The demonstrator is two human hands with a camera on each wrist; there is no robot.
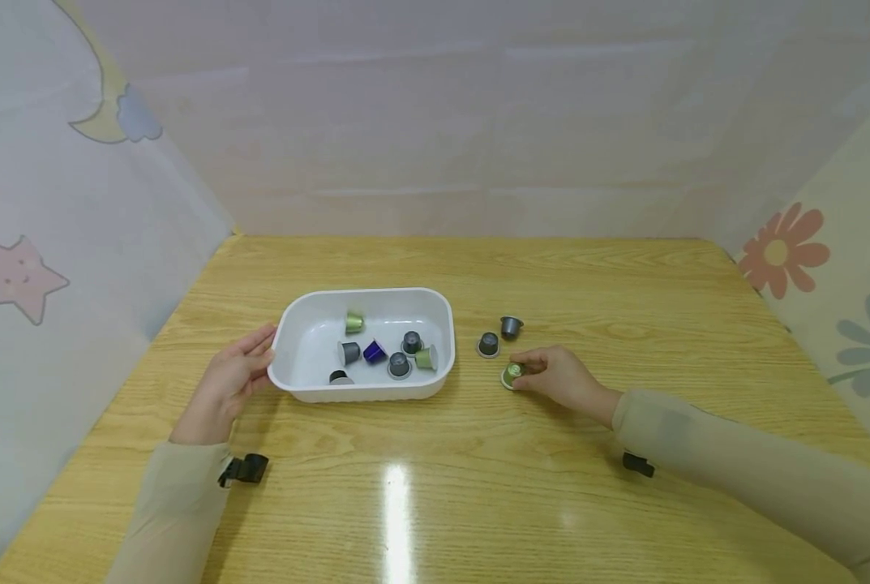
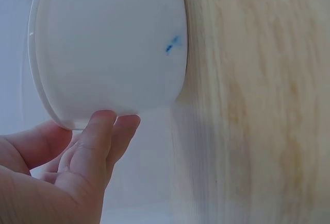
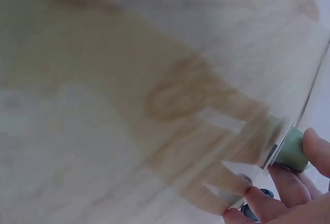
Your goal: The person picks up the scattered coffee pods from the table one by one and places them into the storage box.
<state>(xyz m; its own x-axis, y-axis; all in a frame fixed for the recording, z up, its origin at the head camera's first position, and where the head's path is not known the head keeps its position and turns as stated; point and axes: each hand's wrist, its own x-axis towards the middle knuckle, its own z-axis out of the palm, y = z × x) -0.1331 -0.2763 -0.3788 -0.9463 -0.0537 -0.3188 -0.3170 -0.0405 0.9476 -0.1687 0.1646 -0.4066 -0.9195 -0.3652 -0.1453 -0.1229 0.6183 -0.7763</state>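
Note:
A white plastic tub [image 1: 362, 392] stands on the wooden table, with several coffee capsules lying in it. My left hand [image 1: 232, 377] grips the tub's left end, thumb at the rim and fingertips against the outer wall [image 2: 116, 54] in the left wrist view. To the right of the tub, my right hand [image 1: 562, 380] pinches a green coffee capsule [image 1: 512, 373] at table level, its wide rim downward. In the right wrist view the green capsule [image 3: 292, 151] sits between thumb and fingers. Just beyond that hand are a dark grey capsule [image 1: 489, 344] and another grey capsule [image 1: 511, 327].
Inside the tub are a purple capsule [image 1: 375, 352], a green capsule [image 1: 354, 323], another green capsule [image 1: 426, 358], a black one [image 1: 340, 377] and several grey ones. Patterned cloth walls [image 1: 478, 122] enclose the table [image 1: 435, 454] at the back and both sides.

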